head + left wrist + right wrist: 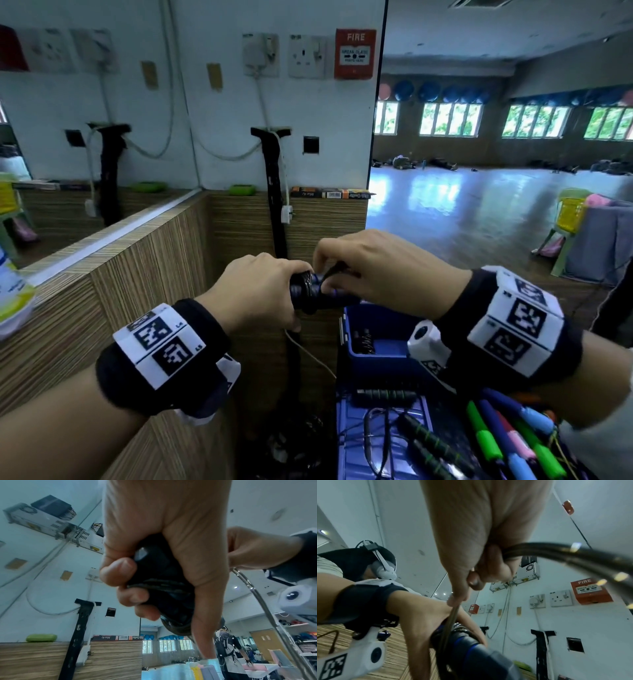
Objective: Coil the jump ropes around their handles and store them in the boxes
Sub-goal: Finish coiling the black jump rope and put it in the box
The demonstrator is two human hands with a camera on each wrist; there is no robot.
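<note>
My left hand [263,291] grips the black, blue-banded handles [317,294] of a jump rope, with rope turns wound round them. In the left wrist view the fingers [120,572] curl round the dark bundle [163,585]. My right hand [376,270] pinches the dark rope [337,269] just above the handles; in the right wrist view the rope [453,616] runs taut from the fingertips [455,599] down to the handles [467,643], and a blurred loop [573,557] swings off right. A blue box [380,339] below my hands holds coiled black ropes.
A blue lid or crate [383,442] near me carries black green-striped handles [431,442] and several coloured foam handles [507,435]. A wood-grain counter [137,281] stands at left below a mirror. A thin white cable [308,353] hangs beside the box.
</note>
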